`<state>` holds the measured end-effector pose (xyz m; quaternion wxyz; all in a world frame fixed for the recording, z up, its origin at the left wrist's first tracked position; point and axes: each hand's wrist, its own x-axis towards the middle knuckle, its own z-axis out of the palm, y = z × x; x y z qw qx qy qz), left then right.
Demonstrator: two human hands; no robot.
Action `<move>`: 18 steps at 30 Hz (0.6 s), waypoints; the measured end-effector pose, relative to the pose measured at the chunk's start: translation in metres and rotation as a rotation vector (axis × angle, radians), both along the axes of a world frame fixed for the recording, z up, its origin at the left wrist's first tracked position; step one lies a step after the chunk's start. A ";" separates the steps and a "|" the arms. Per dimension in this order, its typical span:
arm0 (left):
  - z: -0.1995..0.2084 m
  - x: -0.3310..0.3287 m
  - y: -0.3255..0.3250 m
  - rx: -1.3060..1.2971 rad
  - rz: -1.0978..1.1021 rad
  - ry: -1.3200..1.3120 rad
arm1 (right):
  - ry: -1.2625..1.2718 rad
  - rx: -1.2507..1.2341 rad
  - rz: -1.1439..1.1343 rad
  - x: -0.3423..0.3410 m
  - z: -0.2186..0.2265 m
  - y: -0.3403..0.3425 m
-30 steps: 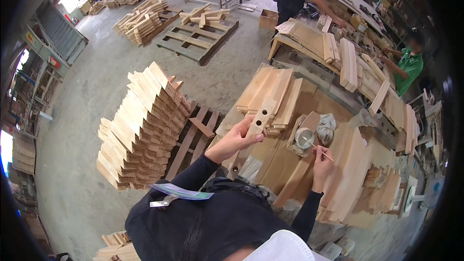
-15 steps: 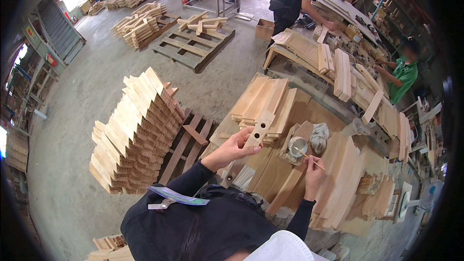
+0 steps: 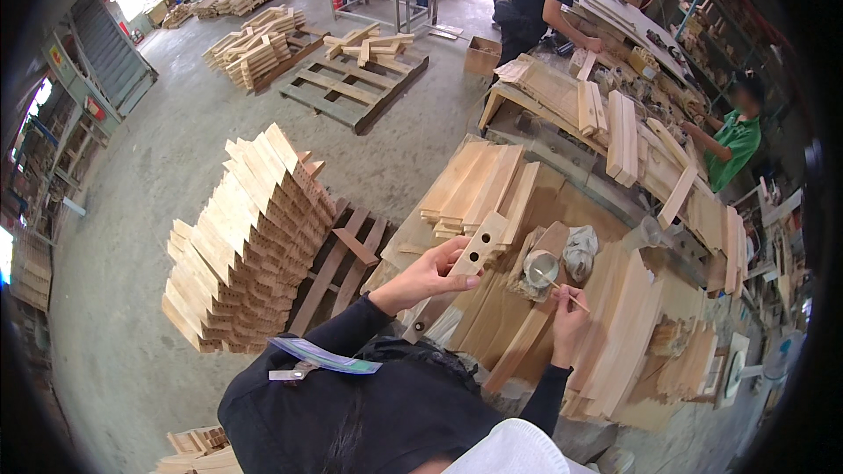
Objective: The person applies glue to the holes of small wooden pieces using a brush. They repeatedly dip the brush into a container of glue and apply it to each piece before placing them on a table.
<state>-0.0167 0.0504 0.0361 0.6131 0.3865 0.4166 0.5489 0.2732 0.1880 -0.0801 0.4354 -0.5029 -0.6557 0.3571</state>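
Note:
My left hand (image 3: 432, 277) is closed around a pale wooden slat (image 3: 488, 240) with dark round holes near its end. The slat tilts up and away to the right; another hole shows at its lower end, near my body. In my right hand (image 3: 571, 316) a thin wooden stick (image 3: 579, 301) is pinched between the fingers. Its tip reaches the mouth of a small whitish pot (image 3: 540, 269) smeared with a pale paste. That pot stands on the wooden worktable (image 3: 551, 197), beside a crumpled grey plastic bag (image 3: 580, 250).
Wooden slats (image 3: 479, 180) lie beyond my left hand, and long boards (image 3: 622, 333) to the right of my right hand. A tall stack of cut pieces (image 3: 241, 241) stands on the left. One co-worker (image 3: 537, 0) stands at the far bench; another in green (image 3: 736, 145) is on the right.
The slat has swung in my left hand, so its holed end sits slightly farther right and its face is turned differently. My right hand and the stick stay nearly in place at the pot.

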 end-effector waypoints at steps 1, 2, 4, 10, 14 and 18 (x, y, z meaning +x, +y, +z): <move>-0.001 0.000 0.000 0.014 -0.001 0.018 | -0.007 0.001 0.002 -0.001 0.002 0.000; -0.003 0.000 0.000 0.022 -0.007 0.034 | -0.004 -0.023 -0.001 0.000 0.002 -0.001; -0.003 0.000 -0.001 0.021 -0.007 0.060 | 0.001 -0.072 -0.007 0.000 0.003 0.000; -0.007 0.006 -0.005 -0.020 0.034 0.010 | -0.087 -0.034 -0.017 0.006 0.008 -0.001; -0.009 0.008 -0.004 -0.065 0.068 0.035 | 0.002 -0.032 -0.039 0.008 -0.010 0.009; -0.013 0.008 -0.010 0.017 0.103 0.063 | -0.065 -0.033 -0.052 -0.002 0.005 0.010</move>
